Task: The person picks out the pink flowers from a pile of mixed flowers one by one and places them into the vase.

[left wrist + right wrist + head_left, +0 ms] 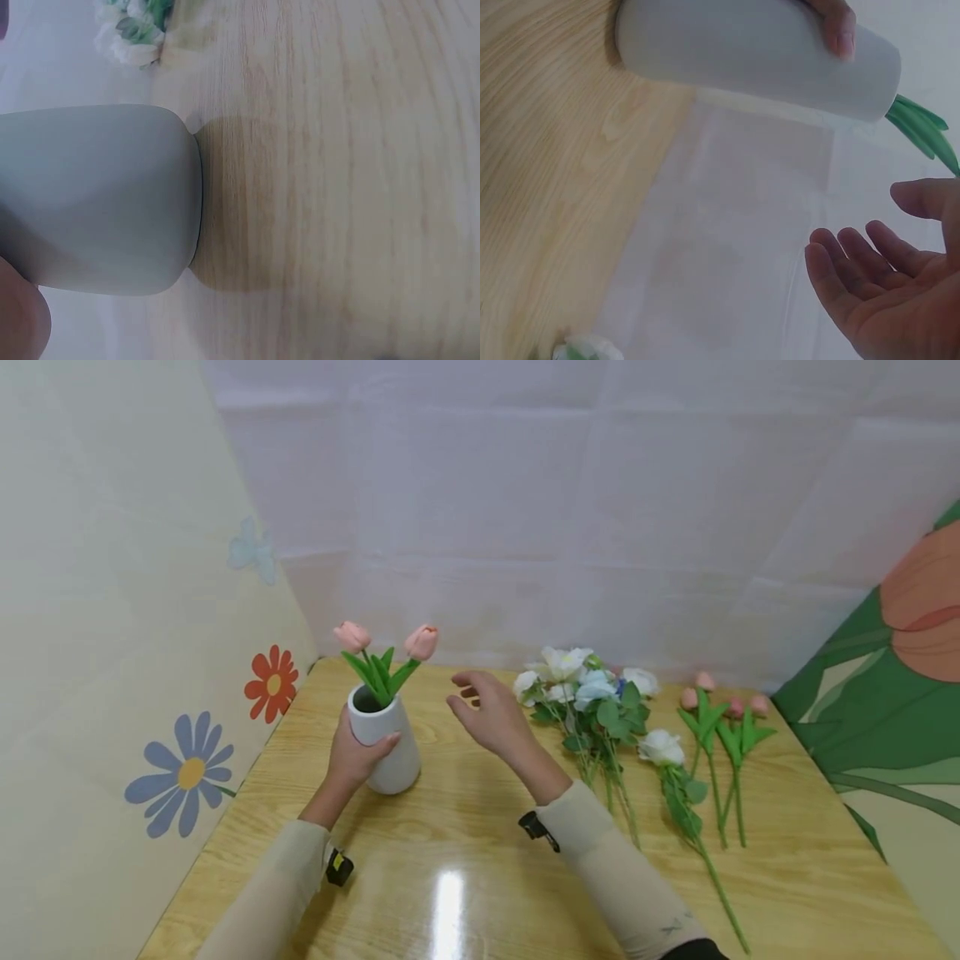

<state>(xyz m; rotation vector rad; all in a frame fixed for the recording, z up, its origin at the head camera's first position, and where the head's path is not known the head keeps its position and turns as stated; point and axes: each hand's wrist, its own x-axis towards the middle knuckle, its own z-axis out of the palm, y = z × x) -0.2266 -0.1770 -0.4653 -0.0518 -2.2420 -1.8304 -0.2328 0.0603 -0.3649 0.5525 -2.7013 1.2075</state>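
A white vase [395,757] stands upright on the wooden table, with two pink tulips [422,643] and their green leaves rising from its mouth. My left hand [356,752] grips the vase from its left side, thumb across the front; the fingers behind it are hidden in the head view. Between the vase and the flower pile, my right hand [491,714] hovers with nothing in it, its fingers loosely bent. In the right wrist view the right hand [892,285] is apart from the vase [757,56], palm and fingertips showing.
White and pale blue flowers [592,693] lie in a pile right of the right hand. One white rose [662,748] on a long stem lies nearer the front. Several pink tulips [738,735] lie farther right. Printed cloth walls [480,510] border the table's back and sides.
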